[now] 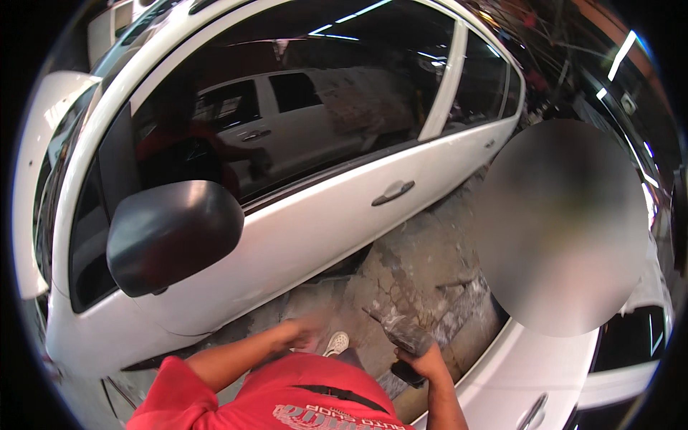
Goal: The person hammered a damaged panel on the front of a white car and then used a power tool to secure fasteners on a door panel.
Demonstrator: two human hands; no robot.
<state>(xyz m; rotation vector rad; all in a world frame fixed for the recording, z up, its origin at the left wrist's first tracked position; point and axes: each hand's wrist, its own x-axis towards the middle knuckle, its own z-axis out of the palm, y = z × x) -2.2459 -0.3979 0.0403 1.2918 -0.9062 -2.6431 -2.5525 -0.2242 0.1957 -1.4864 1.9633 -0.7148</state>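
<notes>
My right hand [423,360] is wrapped round the grip of a dusty grey cordless drill [403,332]. A thin bit sticks out of its front, pointing up and left, and a dark battery block [407,374] shows below the grip. My left hand [302,332] hangs in front of my red shirt, its fingers smeared by motion; whether it holds anything does not show. Ahead of both hands stands a white car's front door [315,229], with a dark door handle [393,193] and a black side mirror [175,235]. Neither hand touches the car.
The mirror juts toward me at the left. A second white car [523,373] stands close at the lower right, leaving a narrow strip of stained concrete floor [390,276] between the two. My light shoe [336,343] is on that floor. A large blurred patch covers the right side.
</notes>
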